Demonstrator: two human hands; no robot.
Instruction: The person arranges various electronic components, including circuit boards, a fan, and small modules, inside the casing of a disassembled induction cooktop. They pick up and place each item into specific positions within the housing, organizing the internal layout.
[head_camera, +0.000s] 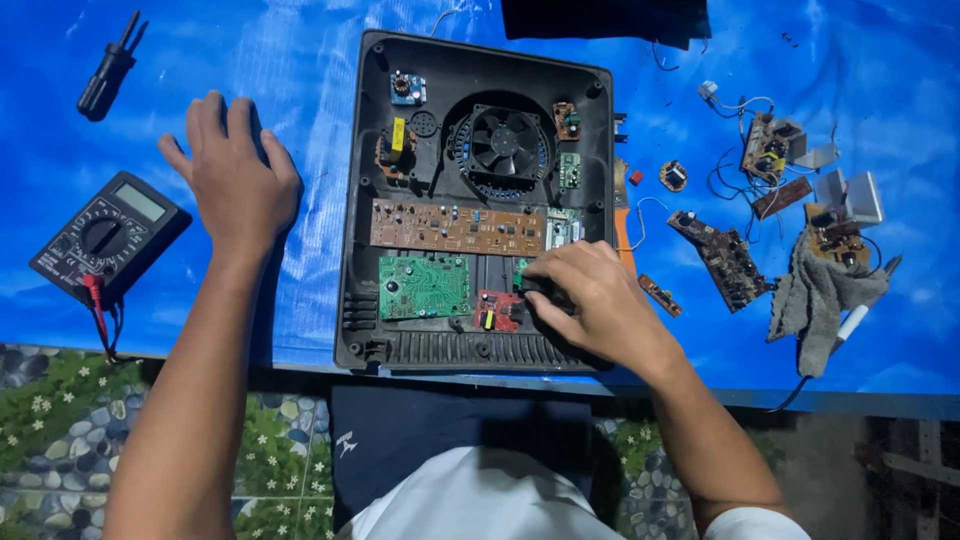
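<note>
An opened black appliance housing lies on a blue tarp, with a round fan, a long brown circuit board, a green board and a small red board inside. My right hand rests in the housing's lower right, fingers curled on a small green part beside the red board. My left hand lies flat on the tarp left of the housing, fingers spread, holding nothing. What sits under the right palm is hidden.
A black multimeter with red lead lies at the left, and a black screwdriver at the top left. Loose circuit boards, wires and a grey rag are scattered to the right. A dark cloth lies at the top.
</note>
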